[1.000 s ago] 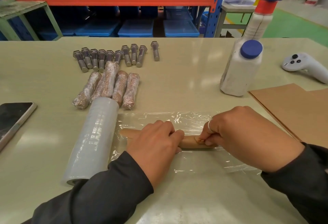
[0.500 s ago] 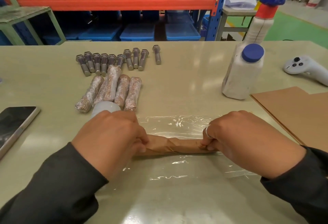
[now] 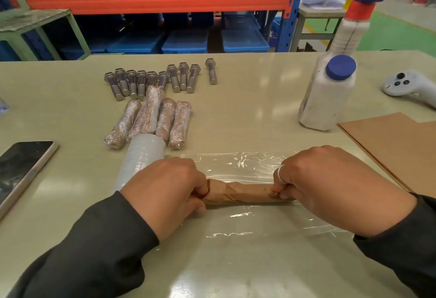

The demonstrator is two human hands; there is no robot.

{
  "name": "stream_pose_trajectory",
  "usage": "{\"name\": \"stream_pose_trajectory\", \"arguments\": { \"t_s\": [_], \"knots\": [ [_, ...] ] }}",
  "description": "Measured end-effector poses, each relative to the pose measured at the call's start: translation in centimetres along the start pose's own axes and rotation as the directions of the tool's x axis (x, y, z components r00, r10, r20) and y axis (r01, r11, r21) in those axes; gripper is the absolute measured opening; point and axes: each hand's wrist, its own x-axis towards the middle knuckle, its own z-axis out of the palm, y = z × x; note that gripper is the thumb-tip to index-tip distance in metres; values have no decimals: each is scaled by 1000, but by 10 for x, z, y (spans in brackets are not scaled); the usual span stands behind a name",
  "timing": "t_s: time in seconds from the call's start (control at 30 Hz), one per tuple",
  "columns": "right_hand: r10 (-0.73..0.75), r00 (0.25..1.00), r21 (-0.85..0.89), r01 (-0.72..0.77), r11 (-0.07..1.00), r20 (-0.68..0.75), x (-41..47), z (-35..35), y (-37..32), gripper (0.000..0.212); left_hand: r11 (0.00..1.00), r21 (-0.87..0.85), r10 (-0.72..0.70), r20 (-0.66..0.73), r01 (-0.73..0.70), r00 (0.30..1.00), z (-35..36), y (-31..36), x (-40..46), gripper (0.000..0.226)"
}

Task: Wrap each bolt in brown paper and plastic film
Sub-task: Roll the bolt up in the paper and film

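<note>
Both of our hands pinch one paper-wrapped bolt [image 3: 245,194]: the left hand [image 3: 165,189] curled round its left end, the right hand [image 3: 330,186] round its right. It lies crosswise before us on the plastic film [image 3: 236,224], long axis running left to right, so we judge rolling it across the film comes next.

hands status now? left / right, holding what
Left hand: closed, gripping the left end of the paper-wrapped bolt.
Right hand: closed, pinching the bolt's right end; both on the plastic film.
</note>
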Motion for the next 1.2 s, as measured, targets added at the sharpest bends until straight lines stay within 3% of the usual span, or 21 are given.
{"name": "stream_pose_trajectory", "arguments": {
  "t_s": [0.17, 0.4, 0.77, 0.97, 1.1, 1.2],
  "knots": [
    [-8, 1000, 16, 8, 1000, 10, 1, 1, 2, 21, 994, -95, -60, 14, 62, 998, -5, -6, -1, 15],
    [-11, 1000, 28, 11, 1000, -2, -1, -1, 0, 17, 996, 47, -83, 63, 80, 995, -1, -2, 8, 16],
    [-8, 1000, 19, 8, 1000, -2, -1, -2, 0, 15, 958, 263, 35, 291, -115, 956, -18, 6, 29, 25],
    [-19, 1000, 19, 19, 1000, 5, 0, -2, 1, 15, 995, 96, -2, 412, -41, 911, -26, 0, 47, 23],
    [-13, 1000, 3, 13, 1000, 11, 0, -2, 1, 15, 992, 113, -84, 313, 51, 946, -22, -6, 49, 44],
    [-8, 1000, -20, 8, 1000, 13, 1, -2, 0, 15, 997, 28, -82, 321, 77, 944, -18, -7, 51, 43]
  ]
}}
